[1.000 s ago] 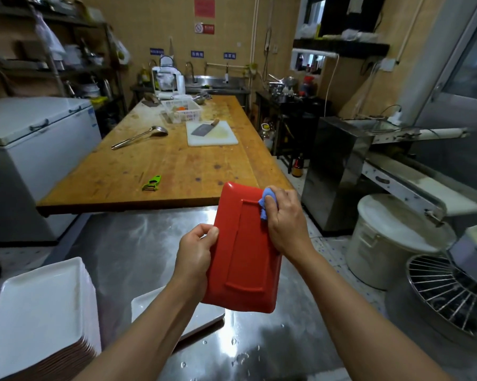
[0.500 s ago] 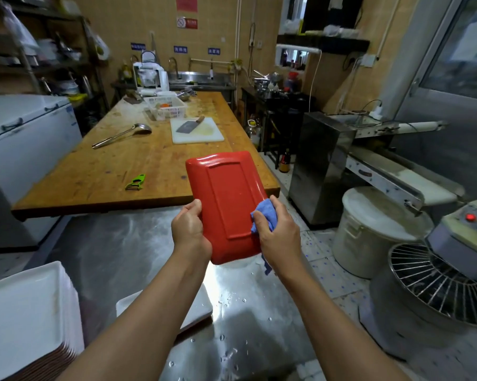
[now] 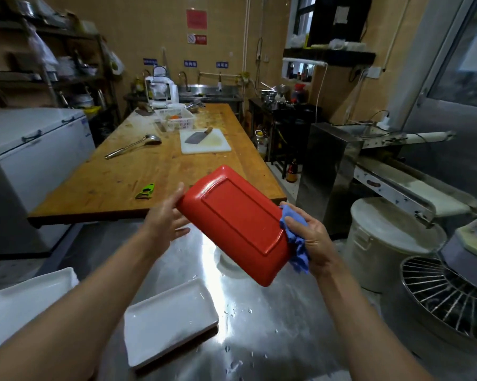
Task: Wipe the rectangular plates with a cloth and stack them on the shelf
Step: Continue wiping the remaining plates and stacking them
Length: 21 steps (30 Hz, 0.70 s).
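Wiping step in hand: red plate held up, underside toward us.

We found the red plate (image 3: pixel 236 222) in the air above the near steel table (image 3: pixel 259 325), tilted, its base facing us. Our left hand (image 3: pixel 164 220) met its far-left end with fingers fairly straight, more a prop than a clasp. Our right hand (image 3: pixel 310 240) curled round the blue cloth (image 3: pixel 295 237) and pressed it to the plate's near-right edge. One white plate (image 3: pixel 168 323) lay wet on the table below, and a stack (image 3: pixel 25 298) of white plates stood at the near left. We judged wiping unfinished: a droplet showed on the base. The next move would call for a firmer left hold, then cloth strokes over the rest. We could not identify the intended shelf.
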Each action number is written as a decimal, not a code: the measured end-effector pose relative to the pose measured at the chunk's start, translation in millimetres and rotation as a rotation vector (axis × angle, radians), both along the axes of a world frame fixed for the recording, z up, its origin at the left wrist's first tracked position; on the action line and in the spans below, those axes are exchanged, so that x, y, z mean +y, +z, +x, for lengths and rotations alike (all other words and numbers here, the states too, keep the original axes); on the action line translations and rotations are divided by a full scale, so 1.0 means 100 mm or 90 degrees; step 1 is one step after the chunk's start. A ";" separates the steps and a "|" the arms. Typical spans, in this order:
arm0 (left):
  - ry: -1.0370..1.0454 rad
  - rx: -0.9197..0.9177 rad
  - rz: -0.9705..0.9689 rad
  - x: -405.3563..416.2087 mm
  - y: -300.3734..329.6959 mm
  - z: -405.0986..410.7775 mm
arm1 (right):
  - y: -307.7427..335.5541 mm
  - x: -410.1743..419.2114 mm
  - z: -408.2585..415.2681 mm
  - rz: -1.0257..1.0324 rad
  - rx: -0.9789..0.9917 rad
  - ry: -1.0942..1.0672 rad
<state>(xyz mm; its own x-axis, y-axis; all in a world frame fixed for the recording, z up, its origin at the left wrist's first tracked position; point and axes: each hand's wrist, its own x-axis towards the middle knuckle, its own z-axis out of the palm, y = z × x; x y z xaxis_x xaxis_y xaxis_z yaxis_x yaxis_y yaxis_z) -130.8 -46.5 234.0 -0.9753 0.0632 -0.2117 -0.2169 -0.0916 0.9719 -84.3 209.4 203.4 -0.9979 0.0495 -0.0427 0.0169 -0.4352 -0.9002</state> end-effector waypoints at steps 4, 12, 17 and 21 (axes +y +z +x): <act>-0.168 -0.025 -0.005 -0.21 0.21 0.04 | 0.10 0.04 -0.09 0.114 0.036 0.136; -0.090 0.033 0.058 -0.27 -0.01 0.12 | 0.22 -0.22 -0.33 0.355 0.097 0.079; -0.031 -0.012 0.106 -0.32 -0.06 0.08 | 0.21 -0.47 -0.32 0.629 0.223 -0.031; 0.019 -0.081 0.153 -0.31 -0.08 0.03 | 0.21 -0.51 -0.25 0.749 0.279 -0.037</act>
<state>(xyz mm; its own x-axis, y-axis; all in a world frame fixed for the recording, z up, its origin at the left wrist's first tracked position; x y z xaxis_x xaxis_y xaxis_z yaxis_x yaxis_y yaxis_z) -128.1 -77.7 226.2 -0.9438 0.0982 -0.3157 -0.3302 -0.3241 0.8865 -109.5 158.5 224.7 -0.9122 -0.1235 0.3906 -0.3733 0.6437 -0.6681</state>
